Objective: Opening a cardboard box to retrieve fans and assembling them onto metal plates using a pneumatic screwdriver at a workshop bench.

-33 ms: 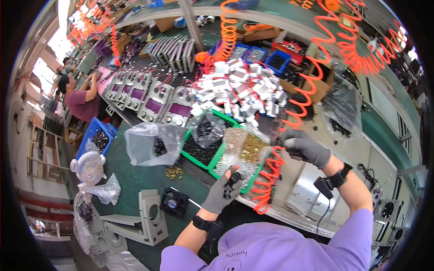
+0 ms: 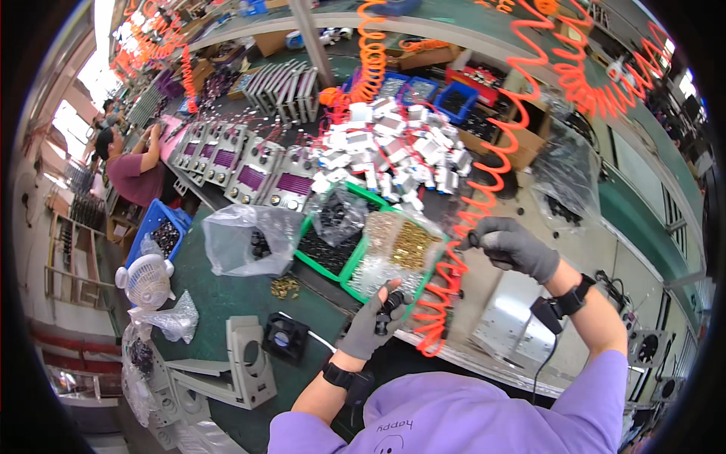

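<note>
Evidently the left hand [image 2: 367,327] is curled around a ribbed black fitting [image 2: 392,301], one piece or several I cannot tell, just beside the near corner of the green trays [image 2: 318,268] along the bench's near edge. The right hand [image 2: 522,248], its fingers bunched narrow, pinches a small dark round piece [image 2: 474,239] over the pale right-hand part of the bench, next to the orange coiled hose [image 2: 432,333]. To handle these well, I would hold the black fitting firmly but without squeezing, since gloves dull the feel and a slip could drop it among the silver screws [image 2: 370,278] or the brass-coloured fasteners [image 2: 412,246]. The small piece seems best gripped right at the fingertips, with its outer side free so its direction can be judged. It would also help to lift the right hand clear of the hose coils, which might snag, and to let the black cable [image 2: 538,371] at that wrist hang loose over the bench's near edge, away from the metal plate [image 2: 514,321].
</note>
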Available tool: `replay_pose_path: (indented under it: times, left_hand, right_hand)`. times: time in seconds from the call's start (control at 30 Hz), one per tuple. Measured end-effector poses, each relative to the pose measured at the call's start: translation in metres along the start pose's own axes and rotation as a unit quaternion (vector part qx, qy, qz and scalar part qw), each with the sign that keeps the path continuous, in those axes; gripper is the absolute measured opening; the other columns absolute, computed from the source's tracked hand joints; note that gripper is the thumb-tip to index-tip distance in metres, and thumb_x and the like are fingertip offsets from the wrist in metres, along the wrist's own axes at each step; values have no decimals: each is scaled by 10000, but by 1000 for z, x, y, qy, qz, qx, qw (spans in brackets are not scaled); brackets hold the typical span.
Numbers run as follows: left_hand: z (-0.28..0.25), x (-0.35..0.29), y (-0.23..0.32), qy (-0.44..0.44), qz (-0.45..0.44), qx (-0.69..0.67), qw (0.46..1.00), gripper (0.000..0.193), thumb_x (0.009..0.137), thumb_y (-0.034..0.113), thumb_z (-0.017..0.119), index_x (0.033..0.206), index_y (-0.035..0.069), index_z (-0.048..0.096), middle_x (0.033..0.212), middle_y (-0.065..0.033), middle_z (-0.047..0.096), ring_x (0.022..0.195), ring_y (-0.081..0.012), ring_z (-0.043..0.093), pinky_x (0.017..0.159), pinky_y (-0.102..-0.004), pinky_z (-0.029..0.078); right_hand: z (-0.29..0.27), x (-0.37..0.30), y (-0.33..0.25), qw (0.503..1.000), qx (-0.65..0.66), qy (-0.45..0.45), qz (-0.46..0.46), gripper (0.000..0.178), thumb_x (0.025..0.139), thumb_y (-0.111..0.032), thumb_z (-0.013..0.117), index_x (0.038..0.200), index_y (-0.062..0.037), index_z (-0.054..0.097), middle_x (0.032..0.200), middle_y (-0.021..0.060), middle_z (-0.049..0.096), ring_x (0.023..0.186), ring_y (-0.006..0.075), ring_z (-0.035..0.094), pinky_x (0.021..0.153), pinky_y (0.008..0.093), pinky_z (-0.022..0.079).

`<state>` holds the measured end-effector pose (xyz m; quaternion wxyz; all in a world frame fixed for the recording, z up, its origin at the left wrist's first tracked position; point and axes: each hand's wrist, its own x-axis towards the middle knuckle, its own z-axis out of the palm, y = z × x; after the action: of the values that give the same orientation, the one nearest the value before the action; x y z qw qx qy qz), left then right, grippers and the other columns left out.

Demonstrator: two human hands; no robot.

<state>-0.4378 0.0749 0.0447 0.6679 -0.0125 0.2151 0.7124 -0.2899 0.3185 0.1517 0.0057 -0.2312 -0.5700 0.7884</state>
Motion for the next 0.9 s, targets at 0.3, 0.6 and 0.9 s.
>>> replay_pose_path:
  times: [0.3, 0.6, 0.9]
  left_hand:
    - [7, -32, -218, 91, 7, 89, 992, 411, 855, 323, 496, 1157, 51, 437, 945, -139, 531, 583, -81, 453, 469, -186, 379]
    - [24, -35, -360, 148, -70, 104, 981, 343, 857, 333, 491, 1112, 106, 450, 803, -43, 505, 567, -95, 447, 454, -209, 366]
    - [21, -2, -406, 165, -66, 94, 980, 286, 863, 158, 477, 1138, 119, 408, 858, -49, 524, 615, -103, 474, 494, -235, 391]
  right_hand:
    - [-120, -246, 71, 989, -33, 135, 52, 324, 796, -195, 415, 1046, -15, 515, 810, 118, 611, 397, 28, 320, 355, 174, 287]
    - [-145, -325, 208, 982, 65, 123, 124, 276, 825, -203, 434, 1004, -28, 551, 714, 48, 557, 437, 39, 330, 382, 189, 299]
    - [-149, -282, 261, 996, 25, 69, 49, 332, 804, -208, 545, 1070, -11, 563, 778, 13, 575, 529, 41, 387, 467, 177, 328]
